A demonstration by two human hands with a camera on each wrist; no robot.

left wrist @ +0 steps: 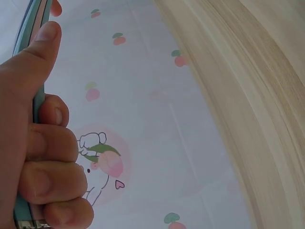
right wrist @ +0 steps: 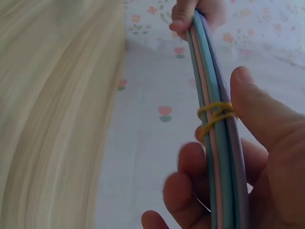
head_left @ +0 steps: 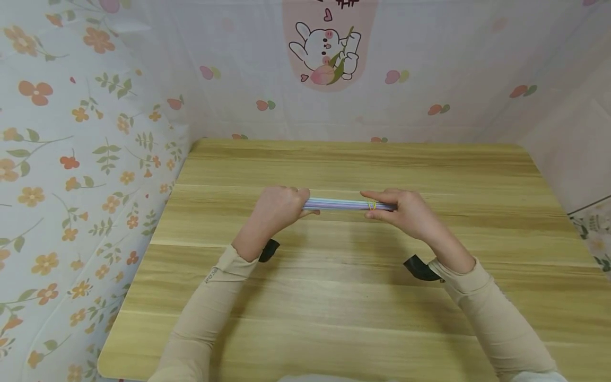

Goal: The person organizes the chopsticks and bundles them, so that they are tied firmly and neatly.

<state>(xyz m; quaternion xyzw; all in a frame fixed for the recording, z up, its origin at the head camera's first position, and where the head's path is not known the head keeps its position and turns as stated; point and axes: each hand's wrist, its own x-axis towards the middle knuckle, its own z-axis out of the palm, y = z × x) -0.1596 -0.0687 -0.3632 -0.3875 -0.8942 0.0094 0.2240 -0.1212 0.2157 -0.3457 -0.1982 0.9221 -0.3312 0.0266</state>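
A slim bundle of pastel blue, pink and purple pencils (head_left: 336, 204) is held level over the table between both hands. My left hand (head_left: 281, 206) grips one end, its fingers curled round the pencils and the thumb lying along them in the left wrist view. Near the other end a yellow rubber band (right wrist: 217, 114) loops around the bundle in several turns. My right hand (head_left: 409, 212) holds that end; its thumb (right wrist: 255, 102) lies along one side by the band, while bent fingers (right wrist: 188, 176) reach round the far side.
The wood-grain table (head_left: 334, 307) extends beneath both arms. Behind it hangs a pale curtain (head_left: 420, 48) with a rabbit print, and a flowered sheet (head_left: 71, 175) lines the left side. Black straps (head_left: 420, 268) stick out below the wrists.
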